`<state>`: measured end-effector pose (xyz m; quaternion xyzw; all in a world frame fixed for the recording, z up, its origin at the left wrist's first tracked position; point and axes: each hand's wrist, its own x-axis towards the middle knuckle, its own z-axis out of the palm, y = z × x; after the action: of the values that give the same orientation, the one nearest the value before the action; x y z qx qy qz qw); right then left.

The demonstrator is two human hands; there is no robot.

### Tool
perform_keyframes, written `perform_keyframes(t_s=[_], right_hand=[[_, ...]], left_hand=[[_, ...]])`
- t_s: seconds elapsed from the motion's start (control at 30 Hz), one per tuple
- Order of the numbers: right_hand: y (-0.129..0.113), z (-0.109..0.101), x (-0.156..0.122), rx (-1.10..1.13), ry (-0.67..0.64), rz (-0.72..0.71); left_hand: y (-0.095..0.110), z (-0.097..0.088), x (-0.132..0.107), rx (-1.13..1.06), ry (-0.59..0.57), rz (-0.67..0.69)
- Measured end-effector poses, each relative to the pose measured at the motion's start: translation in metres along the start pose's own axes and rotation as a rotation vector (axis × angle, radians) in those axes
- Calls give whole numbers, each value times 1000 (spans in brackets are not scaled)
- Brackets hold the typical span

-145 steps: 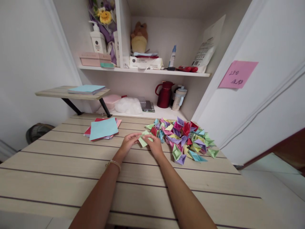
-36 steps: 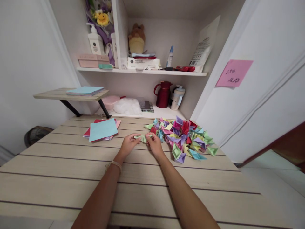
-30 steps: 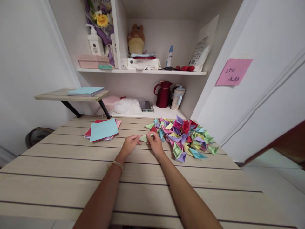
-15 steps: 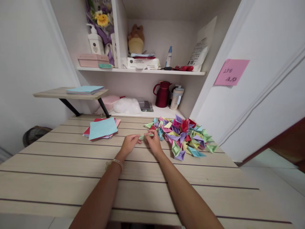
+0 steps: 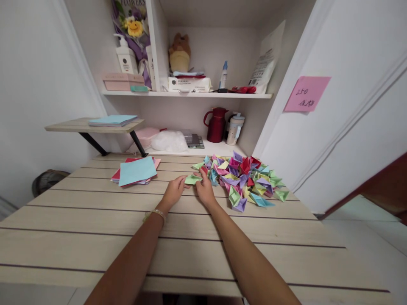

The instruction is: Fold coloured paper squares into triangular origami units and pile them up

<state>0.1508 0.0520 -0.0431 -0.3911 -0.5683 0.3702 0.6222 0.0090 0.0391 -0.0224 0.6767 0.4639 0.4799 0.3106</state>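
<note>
Between my two hands is a small folded piece of light green paper (image 5: 192, 179), held just above the table in the head view. My left hand (image 5: 175, 189) grips its left end with thumb and fingers, and my right hand (image 5: 205, 189) has hold of its right end. The paper's broad face shows between the fingertips; its ends are partly hidden by them. Close to the right hand lies a heap of folded paper boats (image 5: 244, 180) in several colours. A bracelet circles the left wrist.
A stack of coloured paper sheets (image 5: 137, 171) lies on the table (image 5: 184, 250) at the left. More sheets (image 5: 113, 120) rest on a small raised shelf (image 5: 70, 124). Behind stand a dark red jug (image 5: 217, 126) and a pale tumbler (image 5: 234, 129). A pink note (image 5: 307, 94) is stuck at the right.
The green paper has turned from a thin edge to a broader face between my hands. My fingers have shifted to its ends. The heap and the stack have stayed put.
</note>
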Motion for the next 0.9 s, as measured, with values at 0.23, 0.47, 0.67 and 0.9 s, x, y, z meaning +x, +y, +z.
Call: perform_keyframes(t_s=[0.23, 0.47, 0.67, 0.9], right_hand=[[-6, 3, 0, 59, 78, 42], [-8, 2, -2, -185, 62, 9], [-3, 3, 0, -304, -93, -110], [-6, 5, 1, -211, -54, -68]], left_hand=[[-5, 1, 2, -3, -78, -9], [-2, -2, 5, 67, -142, 32], [9, -3, 9, 333, -137, 199], [14, -2, 6, -70, -59, -15]])
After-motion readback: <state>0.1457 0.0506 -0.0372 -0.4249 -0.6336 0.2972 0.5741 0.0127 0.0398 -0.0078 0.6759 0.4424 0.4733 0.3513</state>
